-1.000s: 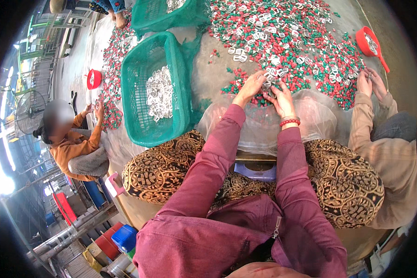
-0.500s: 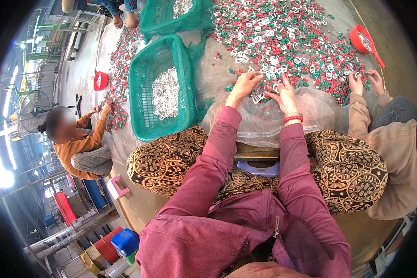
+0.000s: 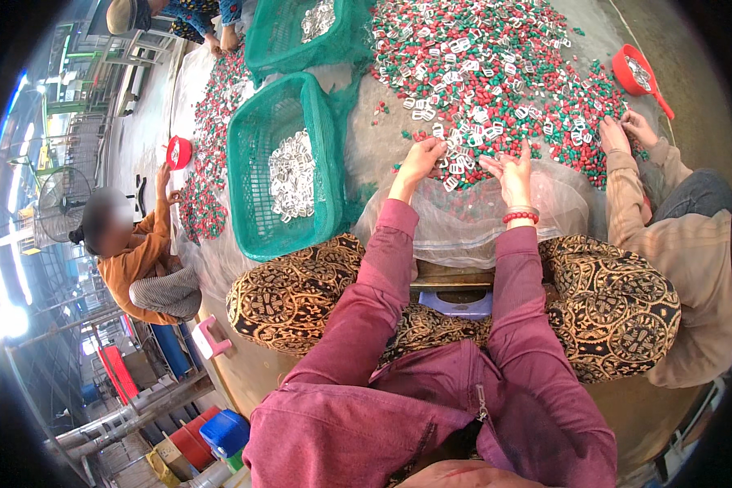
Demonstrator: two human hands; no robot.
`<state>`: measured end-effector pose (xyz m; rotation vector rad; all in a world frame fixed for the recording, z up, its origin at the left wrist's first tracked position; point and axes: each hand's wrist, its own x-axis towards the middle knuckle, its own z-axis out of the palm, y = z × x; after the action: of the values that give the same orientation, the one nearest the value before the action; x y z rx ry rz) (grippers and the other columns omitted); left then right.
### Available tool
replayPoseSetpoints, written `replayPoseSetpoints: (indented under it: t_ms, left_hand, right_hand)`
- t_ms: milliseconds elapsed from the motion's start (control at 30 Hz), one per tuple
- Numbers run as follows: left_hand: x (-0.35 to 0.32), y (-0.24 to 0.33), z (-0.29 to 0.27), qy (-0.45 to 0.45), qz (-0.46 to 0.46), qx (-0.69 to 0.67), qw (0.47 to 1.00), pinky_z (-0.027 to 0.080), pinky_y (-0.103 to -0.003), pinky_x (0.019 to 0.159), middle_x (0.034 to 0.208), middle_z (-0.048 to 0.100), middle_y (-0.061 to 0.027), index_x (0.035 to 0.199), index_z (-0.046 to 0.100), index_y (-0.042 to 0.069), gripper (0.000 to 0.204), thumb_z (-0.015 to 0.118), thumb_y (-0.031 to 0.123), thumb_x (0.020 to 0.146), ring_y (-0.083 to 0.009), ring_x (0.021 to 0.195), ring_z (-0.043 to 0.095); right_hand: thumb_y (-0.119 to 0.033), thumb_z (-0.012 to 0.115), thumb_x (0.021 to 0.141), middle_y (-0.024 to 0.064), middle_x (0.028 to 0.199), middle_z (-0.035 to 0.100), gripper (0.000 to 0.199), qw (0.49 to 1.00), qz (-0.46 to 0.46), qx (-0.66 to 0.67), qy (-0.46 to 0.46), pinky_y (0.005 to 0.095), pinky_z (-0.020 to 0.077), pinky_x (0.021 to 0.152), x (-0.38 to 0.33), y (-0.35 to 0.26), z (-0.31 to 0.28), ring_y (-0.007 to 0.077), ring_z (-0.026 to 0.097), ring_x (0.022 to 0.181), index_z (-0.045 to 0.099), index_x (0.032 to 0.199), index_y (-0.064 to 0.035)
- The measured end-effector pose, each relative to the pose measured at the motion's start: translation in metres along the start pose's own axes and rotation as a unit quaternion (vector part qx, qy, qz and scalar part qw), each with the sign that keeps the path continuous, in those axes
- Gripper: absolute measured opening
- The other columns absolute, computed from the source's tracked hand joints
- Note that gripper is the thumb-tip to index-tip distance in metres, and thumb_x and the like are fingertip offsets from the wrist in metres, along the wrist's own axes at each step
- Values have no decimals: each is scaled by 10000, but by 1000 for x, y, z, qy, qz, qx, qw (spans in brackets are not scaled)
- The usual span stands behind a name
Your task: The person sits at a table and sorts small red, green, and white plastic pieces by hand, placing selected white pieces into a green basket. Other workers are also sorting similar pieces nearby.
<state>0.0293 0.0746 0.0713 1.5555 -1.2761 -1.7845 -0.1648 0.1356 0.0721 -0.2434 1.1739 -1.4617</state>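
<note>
Pale slotted pieces (image 3: 461,159): flat, silvery-white loops with crossbars, loosely clustered between the two grips, more strewn beyond them. Small red and green pellets (image 3: 563,142) mixed all through. Left grip (image 3: 422,160): fingers drawn in narrow at the cluster's left edge; cannot tell whether a piece is pinched. Right grip (image 3: 512,177): wide, fingers spread, just right of the cluster. Sheer mesh (image 3: 484,228) bunched nearside of both grips. Green basket (image 3: 328,150) left of left grip, pale pieces heaped inside.
</note>
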Motion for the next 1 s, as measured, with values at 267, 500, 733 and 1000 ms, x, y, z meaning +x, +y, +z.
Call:
replayPoseSetpoints:
  t_ms: [267, 500, 733, 1000]
  left_hand:
    - [18, -3, 19, 44, 44, 130, 990, 489, -325, 614, 733, 613, -40, 941, 620, 67, 372, 656, 404, 787, -172, 700, 610]
    - [23, -22, 48, 100, 111, 389, 909, 477, -393, 684, 807, 651, -155, 820, 625, 44, 314, 759, 288, 674, -287, 774, 636]
    - [5, 51, 38, -106, 123, 181, 970, 439, -285, 600, 710, 591, -42, 849, 595, 4, 243, 697, 211, 771, -121, 668, 549]
    - [-14, 78, 30, -32, 285, 257, 923, 467, -290, 691, 762, 598, -45, 952, 665, 57, 182, 652, 93, 775, -146, 722, 580]
  right_hand:
    - [-60, 440, 912, 87, 930, 558, 289, 1000, 5, -7, -13, 295, 545, 650, 7, 1, -12, 174, 603, 718, 492, 1191, -6]
    - [-232, 599, 868, -35, 615, 434, 179, 992, 23, -92, 78, 196, 336, 381, 6, 16, -9, 71, 456, 443, 557, 932, -70]
    - [-351, 641, 836, 3, 691, 509, 279, 971, 226, 64, -31, 230, 415, 495, -2, 4, 1, 109, 508, 556, 571, 919, -94]
    - [-123, 609, 857, 101, 879, 628, 188, 984, 129, 84, -89, 249, 503, 620, 4, -6, 5, 190, 629, 740, 585, 979, 18]
